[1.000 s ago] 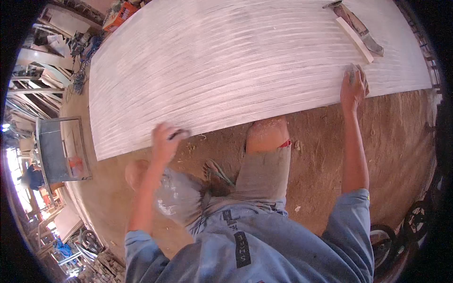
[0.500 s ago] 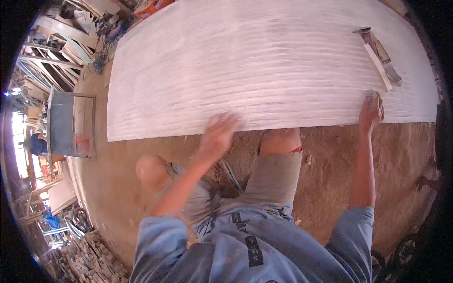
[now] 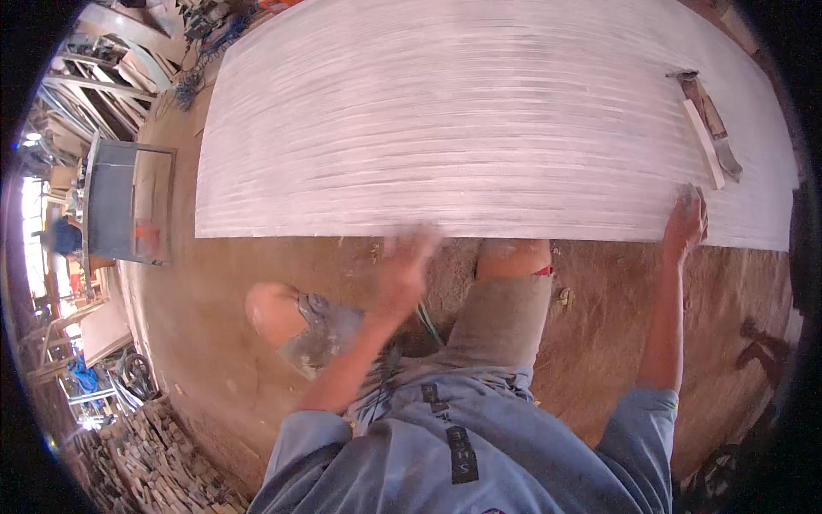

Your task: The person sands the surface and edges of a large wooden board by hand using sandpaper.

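A large whitish panel (image 3: 428, 128) with streaky grey lines along its length lies in front of me. My right hand (image 3: 685, 224) is at its near edge on the right, fingers curled round something small and greyish that I cannot make out. My left hand (image 3: 409, 257), smeared by motion, is at the near edge around the middle; its fingers do not show clearly. Just beyond my right hand, a pale wooden strip (image 3: 704, 144) rests on the panel beside a brown, long-handled tool (image 3: 712, 116) with a dark head, whose kind is unclear.
Brown bare ground (image 3: 214, 343) surrounds my legs. To the left stands a grey framed box-like piece (image 3: 111, 199). Piled boards (image 3: 103, 94) fill the far left, and a heap of wood offcuts (image 3: 145, 458) lies at the lower left. A tangled blue cord (image 3: 190, 86) is near the panel's far-left corner.
The view has tilted, so the panel's right side and the tool sit lower. My left hand has shifted slightly down and is more blurred. My right hand stays near the wooden strip.
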Demonstrator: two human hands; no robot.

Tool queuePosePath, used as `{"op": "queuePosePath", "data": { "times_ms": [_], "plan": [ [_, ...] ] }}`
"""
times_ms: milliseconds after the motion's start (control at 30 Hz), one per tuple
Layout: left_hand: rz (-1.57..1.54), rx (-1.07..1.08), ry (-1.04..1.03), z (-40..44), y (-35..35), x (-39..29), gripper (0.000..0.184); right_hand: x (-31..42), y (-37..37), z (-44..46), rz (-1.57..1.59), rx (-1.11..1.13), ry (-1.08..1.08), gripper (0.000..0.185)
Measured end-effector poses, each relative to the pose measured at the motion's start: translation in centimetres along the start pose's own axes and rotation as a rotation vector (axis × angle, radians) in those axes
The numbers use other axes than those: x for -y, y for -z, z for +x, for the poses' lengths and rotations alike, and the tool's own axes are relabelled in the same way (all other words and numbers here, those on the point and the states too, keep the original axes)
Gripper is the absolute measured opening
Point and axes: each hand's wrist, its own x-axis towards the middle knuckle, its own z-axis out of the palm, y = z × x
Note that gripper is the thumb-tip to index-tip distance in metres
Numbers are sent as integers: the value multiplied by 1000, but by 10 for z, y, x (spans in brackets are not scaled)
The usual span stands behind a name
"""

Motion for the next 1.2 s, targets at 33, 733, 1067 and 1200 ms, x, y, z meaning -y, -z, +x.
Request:
{"op": "queuePosePath", "data": {
  "times_ms": [33, 733, 1067, 1200],
  "plan": [
    [50, -91, 73, -12, 2, 35, 48, -1, -1, -2, 12, -8, 43, 37],
    [9, -285, 540, -49, 32, 124, 45, -3, 1, -1, 44, -30, 87, 37],
    [71, -361, 517, -60, 33, 149, 50, -6, 2, -2, 38, 37, 90, 40],
    [51, -232, 255, -18, 4, 32, 56, -9, -5, -3, 80, -8, 79, 42]
  ]
}}
